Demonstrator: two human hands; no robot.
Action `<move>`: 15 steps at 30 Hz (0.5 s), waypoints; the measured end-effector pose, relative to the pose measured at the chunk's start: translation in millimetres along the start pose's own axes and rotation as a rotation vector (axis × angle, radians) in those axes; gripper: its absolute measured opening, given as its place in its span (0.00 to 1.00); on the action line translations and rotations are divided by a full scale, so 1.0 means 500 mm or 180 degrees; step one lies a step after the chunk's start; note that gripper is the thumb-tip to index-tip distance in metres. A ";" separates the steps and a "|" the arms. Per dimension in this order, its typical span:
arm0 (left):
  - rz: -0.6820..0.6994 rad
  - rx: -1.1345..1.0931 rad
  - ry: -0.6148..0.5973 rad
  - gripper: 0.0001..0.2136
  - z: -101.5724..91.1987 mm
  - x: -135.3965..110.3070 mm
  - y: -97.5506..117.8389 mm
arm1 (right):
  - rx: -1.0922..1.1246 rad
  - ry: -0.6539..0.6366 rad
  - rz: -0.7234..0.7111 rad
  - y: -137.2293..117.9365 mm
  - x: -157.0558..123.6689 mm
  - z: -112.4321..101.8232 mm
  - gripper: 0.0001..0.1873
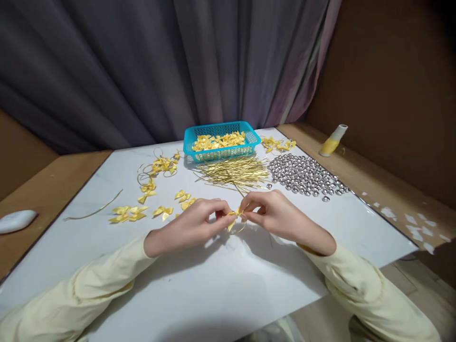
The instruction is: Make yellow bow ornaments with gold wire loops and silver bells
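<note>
My left hand pinches a small yellow ribbon bow between thumb and fingers above the white board. From the other side my right hand is closed on the same bow, its fingertips close to a thin gold tie that loops below the bow. The fingers cover part of the bow and tie. Just beyond the hands lies a pile of straight gold ties. Several loose yellow bows rest to the left of my left hand. Beyond my right hand spreads a heap of shiny silver bells or beads.
A blue plastic basket of yellow bows stands at the back. Bows with ties attached lie in a left cluster and a right cluster. A single bent tie, a white mouse-like object and a yellow-white tube lie outward.
</note>
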State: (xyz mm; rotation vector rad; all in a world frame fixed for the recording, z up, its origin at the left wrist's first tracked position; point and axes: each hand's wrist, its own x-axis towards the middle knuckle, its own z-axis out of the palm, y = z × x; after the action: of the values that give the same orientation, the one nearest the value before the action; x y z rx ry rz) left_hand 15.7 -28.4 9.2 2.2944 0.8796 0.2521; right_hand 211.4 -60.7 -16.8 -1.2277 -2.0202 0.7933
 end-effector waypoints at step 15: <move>0.0197 0.0361 -0.0083 0.12 0.000 -0.001 -0.002 | 0.0893 0.0035 0.0478 0.001 0.008 0.006 0.03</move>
State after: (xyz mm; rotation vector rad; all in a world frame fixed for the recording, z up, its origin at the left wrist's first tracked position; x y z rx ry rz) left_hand 14.6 -28.3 8.6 2.4271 0.8298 0.2031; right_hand 208.1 -57.4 -18.4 -1.2249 -1.7508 1.0982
